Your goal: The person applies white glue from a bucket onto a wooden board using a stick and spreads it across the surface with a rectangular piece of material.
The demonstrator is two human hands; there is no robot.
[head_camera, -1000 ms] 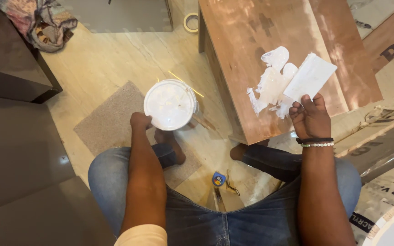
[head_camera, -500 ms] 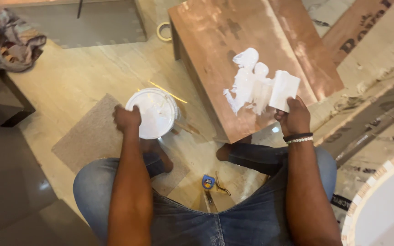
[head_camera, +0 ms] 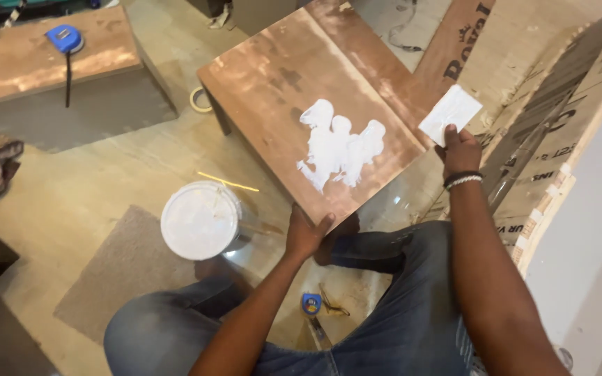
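Our left hand (head_camera: 306,235) curls its fingers under the near edge of the brown board (head_camera: 301,104) with the thumb lying on top, while our right hand (head_camera: 460,150) pinches a flat white card (head_camera: 450,114) at the board's right edge. The board lies ahead of our knees, its smooth coppery face bearing a lumpy white paste patch (head_camera: 339,145). A round white tub (head_camera: 200,220) stands on the floor just left of it.
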